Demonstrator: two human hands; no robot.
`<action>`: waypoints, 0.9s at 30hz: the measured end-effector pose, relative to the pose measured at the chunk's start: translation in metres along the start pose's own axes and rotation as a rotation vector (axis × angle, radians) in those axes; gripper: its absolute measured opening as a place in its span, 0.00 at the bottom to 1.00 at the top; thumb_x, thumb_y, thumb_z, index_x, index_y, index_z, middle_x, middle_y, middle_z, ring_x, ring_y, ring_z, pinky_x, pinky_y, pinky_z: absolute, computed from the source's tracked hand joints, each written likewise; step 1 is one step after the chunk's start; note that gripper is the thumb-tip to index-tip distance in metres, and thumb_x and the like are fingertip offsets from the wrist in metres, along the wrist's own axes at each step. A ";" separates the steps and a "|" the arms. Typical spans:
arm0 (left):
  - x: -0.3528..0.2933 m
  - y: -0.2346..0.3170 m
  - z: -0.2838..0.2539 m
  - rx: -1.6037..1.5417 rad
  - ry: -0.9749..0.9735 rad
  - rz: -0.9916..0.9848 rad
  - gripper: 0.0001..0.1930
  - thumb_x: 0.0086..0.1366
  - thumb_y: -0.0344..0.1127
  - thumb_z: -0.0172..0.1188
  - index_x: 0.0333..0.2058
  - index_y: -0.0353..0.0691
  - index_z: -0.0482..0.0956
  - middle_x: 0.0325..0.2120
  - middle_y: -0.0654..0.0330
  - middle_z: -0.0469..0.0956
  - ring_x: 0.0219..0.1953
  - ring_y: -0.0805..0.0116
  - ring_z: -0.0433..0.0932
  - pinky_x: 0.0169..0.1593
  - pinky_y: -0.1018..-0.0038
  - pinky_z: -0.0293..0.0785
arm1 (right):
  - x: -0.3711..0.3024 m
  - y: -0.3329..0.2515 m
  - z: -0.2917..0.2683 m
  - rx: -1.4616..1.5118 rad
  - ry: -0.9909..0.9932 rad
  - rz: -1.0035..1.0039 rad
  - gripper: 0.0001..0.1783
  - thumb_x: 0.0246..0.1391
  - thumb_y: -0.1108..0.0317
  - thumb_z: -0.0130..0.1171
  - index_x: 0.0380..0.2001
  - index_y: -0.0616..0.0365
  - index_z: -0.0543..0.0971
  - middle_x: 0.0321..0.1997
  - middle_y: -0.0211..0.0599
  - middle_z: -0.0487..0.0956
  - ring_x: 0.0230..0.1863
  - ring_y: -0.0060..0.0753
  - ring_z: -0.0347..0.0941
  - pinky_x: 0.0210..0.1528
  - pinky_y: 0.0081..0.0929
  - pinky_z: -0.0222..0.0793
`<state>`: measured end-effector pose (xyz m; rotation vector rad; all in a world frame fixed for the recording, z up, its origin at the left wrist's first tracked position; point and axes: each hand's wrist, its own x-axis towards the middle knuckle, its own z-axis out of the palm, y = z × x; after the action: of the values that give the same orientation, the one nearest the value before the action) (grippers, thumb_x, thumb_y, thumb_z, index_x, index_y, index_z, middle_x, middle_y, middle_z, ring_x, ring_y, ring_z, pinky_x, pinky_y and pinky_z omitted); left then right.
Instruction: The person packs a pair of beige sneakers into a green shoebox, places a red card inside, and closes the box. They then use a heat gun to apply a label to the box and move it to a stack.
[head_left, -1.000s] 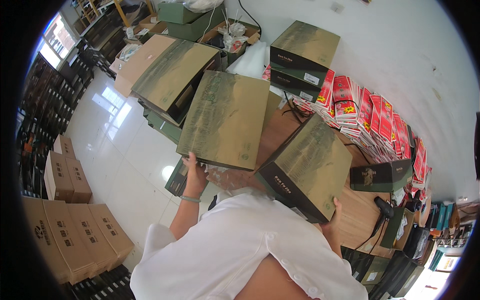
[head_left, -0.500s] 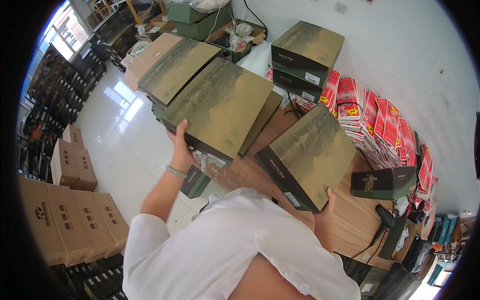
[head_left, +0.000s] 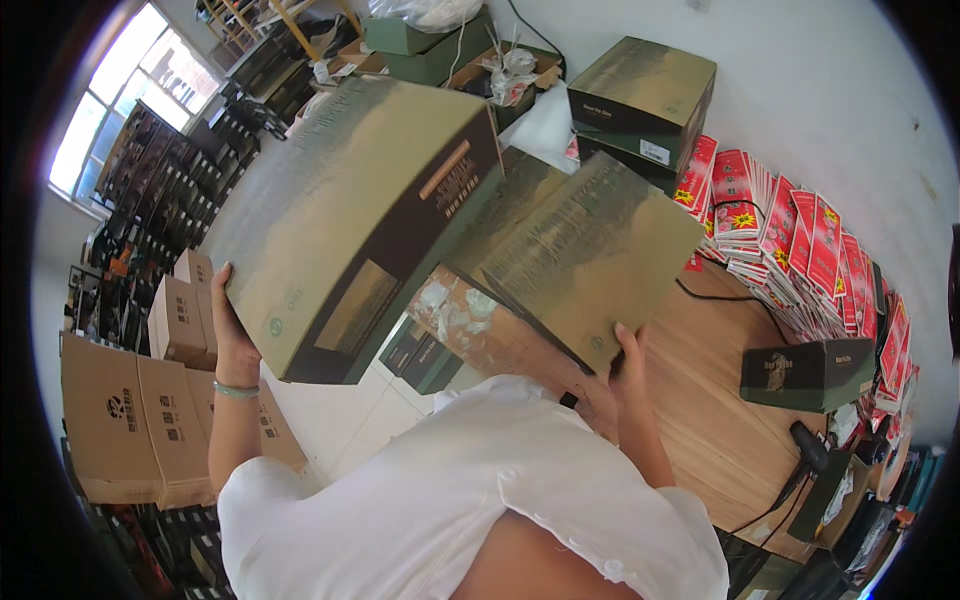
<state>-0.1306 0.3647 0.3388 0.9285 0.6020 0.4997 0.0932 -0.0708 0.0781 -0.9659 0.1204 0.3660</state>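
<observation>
My left hand (head_left: 236, 338) grips the near left corner of a large green-gold cardboard box (head_left: 335, 190), which is tilted in the air and shows a dark printed side. A second green-gold box (head_left: 600, 250) is held by its near right corner in my right hand (head_left: 629, 362); its top faces up over the table. Between the two lies part of another green-gold box (head_left: 533, 185), mostly covered by them. Most fingers of both hands are hidden under or behind the boxes.
The wooden table (head_left: 700, 400) carries a small dark box (head_left: 808, 374), a black hair dryer (head_left: 808, 447) and piles of red printed packets (head_left: 780, 235). Stacked green boxes (head_left: 642, 85) stand by the wall. Brown cartons (head_left: 112, 415) sit at the left, near crowded shelves (head_left: 135, 165).
The left box has been lifted and swung left, closer to me, with its dark side turned toward the right. The right box has moved left and away, over the other box. My view has shifted slightly.
</observation>
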 end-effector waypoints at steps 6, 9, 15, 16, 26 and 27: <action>-0.020 -0.008 -0.020 -0.149 0.056 0.141 0.30 0.62 0.53 0.59 0.57 0.38 0.71 0.52 0.53 0.77 0.54 0.56 0.76 0.58 0.61 0.73 | 0.066 0.043 0.074 -0.121 -0.141 0.058 0.58 0.55 0.61 0.64 0.74 0.55 0.33 0.72 0.53 0.53 0.69 0.45 0.55 0.65 0.35 0.59; -0.009 -0.018 -0.021 -0.158 0.157 0.186 0.31 0.62 0.53 0.59 0.57 0.39 0.71 0.54 0.54 0.75 0.54 0.56 0.76 0.58 0.61 0.73 | 0.076 0.067 0.115 -0.124 -0.107 0.117 0.58 0.55 0.59 0.65 0.74 0.55 0.34 0.72 0.52 0.52 0.69 0.45 0.54 0.66 0.36 0.57; 0.024 -0.036 0.001 -0.231 0.159 0.030 0.38 0.55 0.60 0.62 0.59 0.44 0.68 0.60 0.54 0.69 0.64 0.51 0.64 0.65 0.38 0.52 | 0.094 0.103 0.144 -0.107 -0.024 0.084 0.58 0.55 0.57 0.66 0.73 0.58 0.37 0.72 0.54 0.53 0.69 0.44 0.56 0.67 0.35 0.57; 0.033 -0.042 -0.001 -0.219 0.151 0.016 0.41 0.53 0.62 0.62 0.61 0.46 0.64 0.63 0.55 0.63 0.66 0.46 0.60 0.61 0.28 0.45 | 0.098 0.106 0.141 -0.108 -0.052 0.071 0.53 0.56 0.59 0.64 0.73 0.57 0.40 0.70 0.51 0.56 0.67 0.43 0.59 0.64 0.35 0.62; 0.100 -0.127 0.053 -0.106 0.012 -0.143 0.47 0.50 0.66 0.62 0.63 0.46 0.61 0.63 0.46 0.61 0.61 0.41 0.64 0.57 0.31 0.56 | 0.099 0.111 0.130 -0.144 -0.157 0.072 0.45 0.63 0.52 0.56 0.72 0.59 0.44 0.69 0.48 0.60 0.66 0.43 0.62 0.62 0.38 0.65; 0.105 -0.138 0.059 -0.093 -0.014 -0.152 0.46 0.50 0.66 0.62 0.63 0.46 0.62 0.62 0.46 0.62 0.60 0.43 0.66 0.57 0.33 0.59 | 0.097 0.110 0.126 -0.163 -0.155 0.097 0.47 0.64 0.52 0.56 0.72 0.62 0.42 0.71 0.50 0.58 0.67 0.42 0.60 0.65 0.35 0.61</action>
<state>0.0052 0.3263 0.2211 0.7912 0.6264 0.3818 0.1364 0.1136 0.0387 -1.0912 -0.0044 0.5452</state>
